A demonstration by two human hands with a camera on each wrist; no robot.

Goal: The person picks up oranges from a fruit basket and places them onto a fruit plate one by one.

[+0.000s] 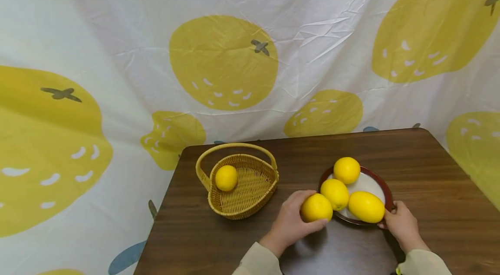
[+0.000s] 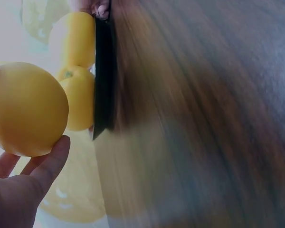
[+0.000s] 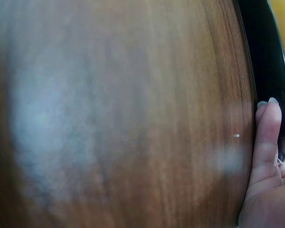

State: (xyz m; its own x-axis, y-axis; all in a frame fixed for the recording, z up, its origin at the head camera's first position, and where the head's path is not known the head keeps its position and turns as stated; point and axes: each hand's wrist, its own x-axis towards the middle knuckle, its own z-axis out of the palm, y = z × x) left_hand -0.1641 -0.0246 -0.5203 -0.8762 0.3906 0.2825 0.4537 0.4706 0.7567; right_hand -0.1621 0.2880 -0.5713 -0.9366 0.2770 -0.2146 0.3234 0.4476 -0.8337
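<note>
In the head view my left hand (image 1: 290,221) grips a round yellow orange (image 1: 316,207) between thumb and fingers, at the near left side of a plate. That plate (image 1: 384,184) has a red-brown rim and a white inside. On it lie two more round oranges (image 1: 347,170) and an oblong yellow fruit (image 1: 366,207). My right hand (image 1: 403,226) holds the plate's near right rim. In the right wrist view its fingers (image 3: 267,135) lie along the dark outer side of the plate (image 3: 270,61). The left wrist view shows the held orange (image 2: 28,109) close up, clear of the tabletop.
A wicker basket (image 1: 250,188) with an arched handle stands left on the brown wooden table (image 1: 187,231). One orange (image 1: 226,178) sits at its left side. Behind the table hangs a white cloth (image 1: 312,6) printed with large yellow fruits.
</note>
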